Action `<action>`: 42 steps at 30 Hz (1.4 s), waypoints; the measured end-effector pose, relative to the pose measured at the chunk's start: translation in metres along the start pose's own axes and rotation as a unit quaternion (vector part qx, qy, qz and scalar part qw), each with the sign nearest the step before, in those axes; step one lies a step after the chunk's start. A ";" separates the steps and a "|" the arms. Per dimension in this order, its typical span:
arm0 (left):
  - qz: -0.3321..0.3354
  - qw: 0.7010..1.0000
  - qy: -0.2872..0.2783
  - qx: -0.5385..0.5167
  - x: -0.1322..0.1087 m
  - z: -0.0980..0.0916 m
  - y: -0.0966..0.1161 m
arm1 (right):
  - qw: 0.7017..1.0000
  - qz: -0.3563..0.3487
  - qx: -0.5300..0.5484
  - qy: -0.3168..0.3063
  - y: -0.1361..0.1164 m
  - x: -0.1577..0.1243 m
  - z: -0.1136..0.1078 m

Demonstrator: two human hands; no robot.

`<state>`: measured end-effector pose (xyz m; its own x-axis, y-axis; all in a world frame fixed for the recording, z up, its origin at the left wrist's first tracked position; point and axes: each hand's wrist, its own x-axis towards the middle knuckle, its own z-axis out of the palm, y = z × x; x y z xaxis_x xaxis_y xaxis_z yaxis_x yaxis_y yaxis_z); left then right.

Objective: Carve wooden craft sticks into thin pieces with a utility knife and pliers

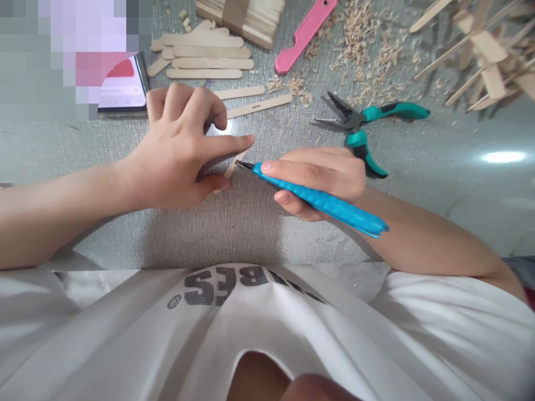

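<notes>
My left hand (184,150) pins a small wooden craft stick (234,166) flat on the grey table (251,223), thumb and forefinger pressed against it. My right hand (321,178) is closed round a blue-handled craft knife (326,201), held like a pen. Its dark tip touches the stick just right of my left fingertips. Most of the stick is hidden under my left hand.
Teal-handled pliers (363,125) lie just behind my right hand. Loose craft sticks (207,55) and a banded bundle (242,16) sit at the back, beside a pink tool (303,36), wood shavings (368,50) and a phone (123,86). A stick-built model (489,50) stands far right.
</notes>
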<state>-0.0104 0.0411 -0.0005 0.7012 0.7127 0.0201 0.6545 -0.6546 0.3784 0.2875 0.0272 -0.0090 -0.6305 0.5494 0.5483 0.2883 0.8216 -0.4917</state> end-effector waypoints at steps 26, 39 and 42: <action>-0.016 1.000 -0.007 -0.010 0.001 -0.001 0.003 | 0.998 0.020 -0.007 -0.065 -0.007 0.017 -0.015; -0.037 0.999 -0.027 -0.022 0.004 -0.004 0.006 | 0.999 0.038 0.026 -0.024 -0.007 0.017 -0.008; -0.026 0.999 -0.029 -0.012 0.005 -0.005 0.003 | 0.999 0.031 0.017 0.006 -0.005 0.011 0.002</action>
<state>-0.0059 0.0439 0.0053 0.6816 0.7297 -0.0535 0.6845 -0.6101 0.3991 0.2780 0.0288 -0.0019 -0.6030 0.6017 0.5238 0.3025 0.7800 -0.5478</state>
